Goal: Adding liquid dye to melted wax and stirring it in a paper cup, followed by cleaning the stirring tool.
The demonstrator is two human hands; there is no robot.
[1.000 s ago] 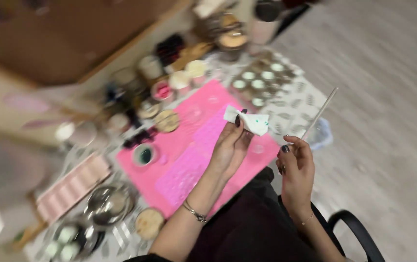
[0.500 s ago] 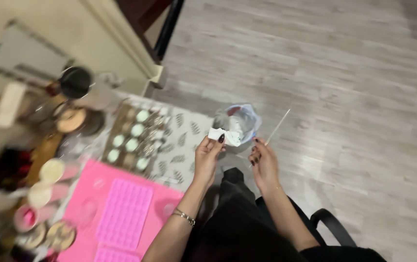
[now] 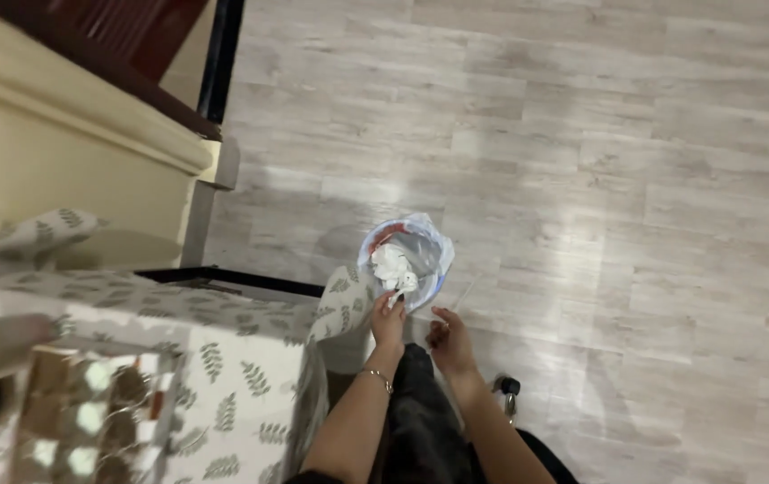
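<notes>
My left hand (image 3: pixel 388 320) reaches down to a small bin lined with a clear plastic bag (image 3: pixel 429 240) on the floor. Its fingertips pinch the lower edge of a crumpled white tissue (image 3: pixel 392 266), which hangs inside the bin's mouth. Just to the right, and a little nearer to me, my right hand (image 3: pixel 448 341) is closed on a thin pale stick (image 3: pixel 465 292) that points up and right past the bin's rim. Both forearms stretch over my dark-clothed lap.
A table under a leaf-patterned cloth (image 3: pixel 223 358) fills the lower left, with a tray of pale green filled moulds (image 3: pixel 89 403) at its near end. A black frame bar (image 3: pixel 223 280) runs under its far edge. A chair caster (image 3: pixel 510 387) stands right of my legs. Grey wood floor (image 3: pixel 626 179) spreads beyond.
My view has swung from the pink mat and table down to the floor. Both hands moved with the tissue and stick away from the table, and the tissue now sits in the bin's mouth.
</notes>
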